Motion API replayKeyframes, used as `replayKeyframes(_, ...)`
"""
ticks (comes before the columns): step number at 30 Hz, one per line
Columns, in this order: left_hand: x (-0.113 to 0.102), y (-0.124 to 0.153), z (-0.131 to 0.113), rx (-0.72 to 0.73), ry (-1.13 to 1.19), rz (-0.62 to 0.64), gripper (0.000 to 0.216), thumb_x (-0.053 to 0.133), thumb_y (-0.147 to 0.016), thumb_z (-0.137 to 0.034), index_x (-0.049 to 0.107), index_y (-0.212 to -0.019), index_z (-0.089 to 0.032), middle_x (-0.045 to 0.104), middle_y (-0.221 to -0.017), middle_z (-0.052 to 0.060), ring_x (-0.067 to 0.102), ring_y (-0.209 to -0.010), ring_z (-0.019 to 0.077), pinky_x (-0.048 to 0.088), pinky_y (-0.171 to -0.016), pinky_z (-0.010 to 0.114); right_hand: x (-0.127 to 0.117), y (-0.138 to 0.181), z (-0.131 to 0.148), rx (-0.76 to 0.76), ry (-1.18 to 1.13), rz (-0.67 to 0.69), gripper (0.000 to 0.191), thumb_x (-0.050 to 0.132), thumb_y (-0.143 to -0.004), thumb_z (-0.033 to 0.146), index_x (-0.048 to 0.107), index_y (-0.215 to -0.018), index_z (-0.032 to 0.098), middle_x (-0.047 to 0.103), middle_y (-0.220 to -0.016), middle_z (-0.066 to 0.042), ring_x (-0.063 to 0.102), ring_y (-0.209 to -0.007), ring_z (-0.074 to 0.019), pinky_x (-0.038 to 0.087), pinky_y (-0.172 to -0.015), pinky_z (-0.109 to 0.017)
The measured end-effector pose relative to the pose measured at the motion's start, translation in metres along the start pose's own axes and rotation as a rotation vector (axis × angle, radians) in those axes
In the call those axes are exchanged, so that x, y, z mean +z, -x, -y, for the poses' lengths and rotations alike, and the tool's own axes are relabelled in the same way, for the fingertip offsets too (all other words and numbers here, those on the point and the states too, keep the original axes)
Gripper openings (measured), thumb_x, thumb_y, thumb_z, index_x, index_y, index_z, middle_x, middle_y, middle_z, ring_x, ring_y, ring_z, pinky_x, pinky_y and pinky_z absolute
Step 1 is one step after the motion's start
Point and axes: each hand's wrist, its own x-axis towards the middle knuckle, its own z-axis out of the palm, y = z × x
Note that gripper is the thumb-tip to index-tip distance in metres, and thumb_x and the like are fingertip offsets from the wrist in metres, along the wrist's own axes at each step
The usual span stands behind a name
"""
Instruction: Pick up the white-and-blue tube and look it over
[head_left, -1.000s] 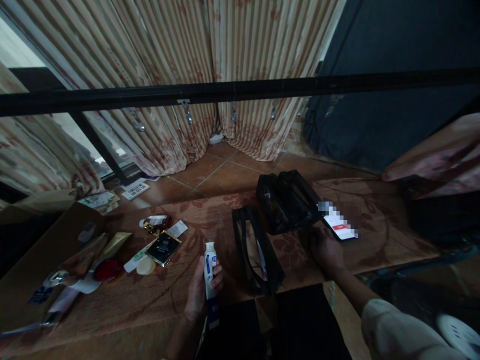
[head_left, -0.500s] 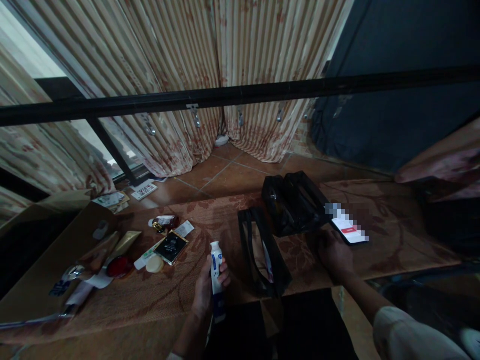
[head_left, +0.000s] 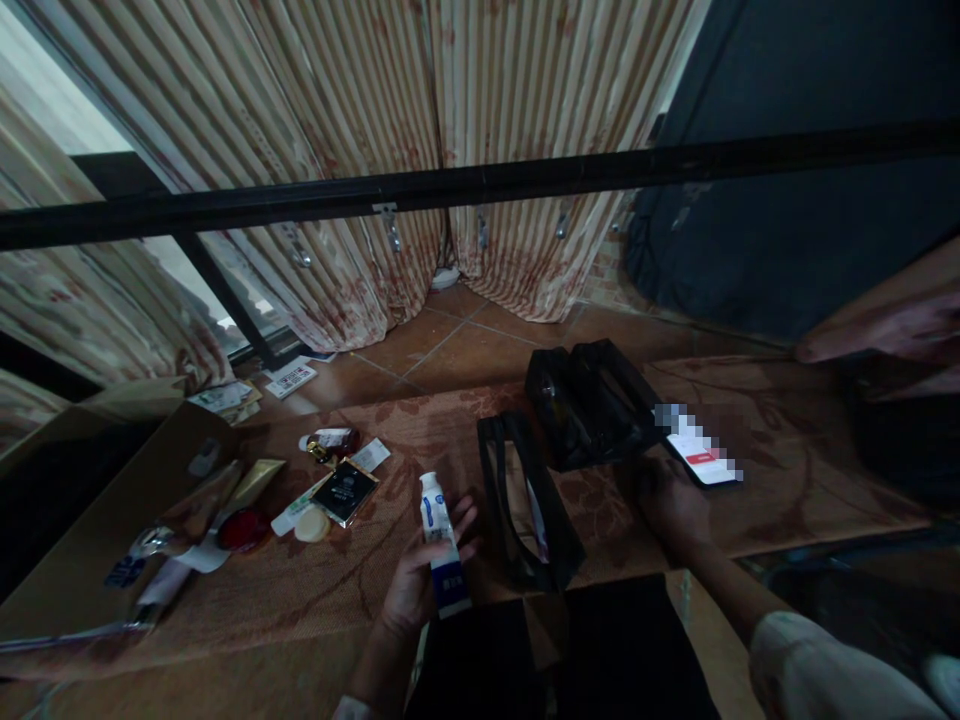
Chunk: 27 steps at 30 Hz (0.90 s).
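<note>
My left hand [head_left: 420, 580] holds a white tube with a blue lower part [head_left: 441, 545], cap pointing away from me, fingers loosely curled round it. It hovers just left of an open black pouch [head_left: 529, 505] lying on the patterned brown cloth [head_left: 360, 580]. My right hand [head_left: 671, 505] rests palm down on the cloth, fingers slightly bent, just below a phone with a lit screen [head_left: 697, 445]. A second black pouch [head_left: 592, 400] sits behind the first, beside the phone.
Small toiletries lie scattered at the left: a black square case [head_left: 343, 492], a red round item [head_left: 241, 528], a small dark bottle [head_left: 330, 440], a gold tube [head_left: 255, 480]. A cardboard box [head_left: 90, 520] stands far left. A black bar [head_left: 480, 185] crosses above; curtains hang behind.
My left hand has tilted the tube and loosened its fingers, shifting slightly right toward the open pouch. My right hand has stayed by the phone.
</note>
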Motion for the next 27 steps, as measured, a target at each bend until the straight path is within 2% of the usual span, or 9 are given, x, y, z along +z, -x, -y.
replayKeyframes(4, -0.006, -0.003, 0.005, 0.000, -0.067, -0.012, 0.064, 0.063, -0.071, -0.004, 0.051, -0.132, -0.016, 0.056, -0.134, 0.016, 0.044, -0.131, 0.0326, 0.030, -0.112, 0.051, 0.003, -0.001, -0.002, 0.026, 0.024, 0.030, 0.031, 0.039, -0.092, 0.031, 0.061, -0.106, 0.014, 0.059, -0.100, -0.010, 0.049, -0.063, -0.0131, 0.024, -0.051, -0.027)
replayKeyframes(9, -0.002, -0.003, 0.005, 0.006, -0.101, -0.096, 0.055, 0.071, -0.074, -0.014, 0.055, -0.127, -0.014, 0.060, -0.130, 0.016, 0.052, -0.124, 0.0312, 0.038, -0.109, 0.045, 0.005, -0.001, -0.004, 0.015, 0.037, 0.030, 0.031, 0.041, -0.092, 0.030, 0.061, -0.110, 0.015, 0.059, -0.103, -0.011, 0.051, -0.065, -0.0139, 0.024, -0.051, -0.027)
replayKeyframes(15, 0.008, 0.001, 0.004, 0.012, -0.185, -0.241, 0.043, 0.077, -0.071, -0.018, 0.063, -0.111, -0.013, 0.069, -0.113, 0.015, 0.065, -0.106, 0.0293, 0.053, -0.091, 0.040, 0.003, 0.000, -0.004, 0.014, 0.036, 0.035, 0.031, 0.040, -0.092, 0.030, 0.061, -0.108, 0.014, 0.058, -0.102, -0.010, 0.050, -0.064, -0.0134, 0.024, -0.051, -0.028)
replayKeyframes(19, 0.011, 0.000, 0.003, 0.032, -0.225, -0.279, 0.040, 0.078, -0.069, -0.023, 0.064, -0.105, -0.013, 0.073, -0.095, 0.011, 0.070, -0.087, 0.0246, 0.057, -0.075, 0.033, 0.002, 0.000, -0.003, 0.019, 0.033, 0.036, 0.031, 0.038, -0.093, 0.031, 0.061, -0.106, 0.015, 0.058, -0.099, -0.010, 0.050, -0.064, -0.0135, 0.024, -0.052, -0.028)
replayKeyframes(24, 0.013, -0.006, 0.002, 0.017, -0.203, -0.208, 0.040, 0.072, -0.076, -0.039, 0.063, -0.106, -0.014, 0.070, -0.081, 0.005, 0.065, -0.063, 0.0151, 0.053, -0.060, 0.026, 0.002, 0.000, -0.002, 0.007, 0.052, 0.026, 0.030, 0.039, -0.093, 0.030, 0.061, -0.106, 0.014, 0.058, -0.099, -0.010, 0.050, -0.065, -0.0140, 0.025, -0.053, -0.028)
replayKeyframes(27, 0.013, -0.010, 0.001, -0.021, -0.129, -0.130, 0.044, 0.062, -0.081, -0.051, 0.062, -0.105, -0.014, 0.067, -0.076, 0.004, 0.060, -0.057, 0.0118, 0.050, -0.058, 0.024, 0.003, -0.001, -0.002, 0.019, 0.051, 0.028, 0.031, 0.038, -0.093, 0.030, 0.060, -0.106, 0.013, 0.058, -0.100, -0.010, 0.050, -0.064, -0.0136, 0.024, -0.052, -0.028)
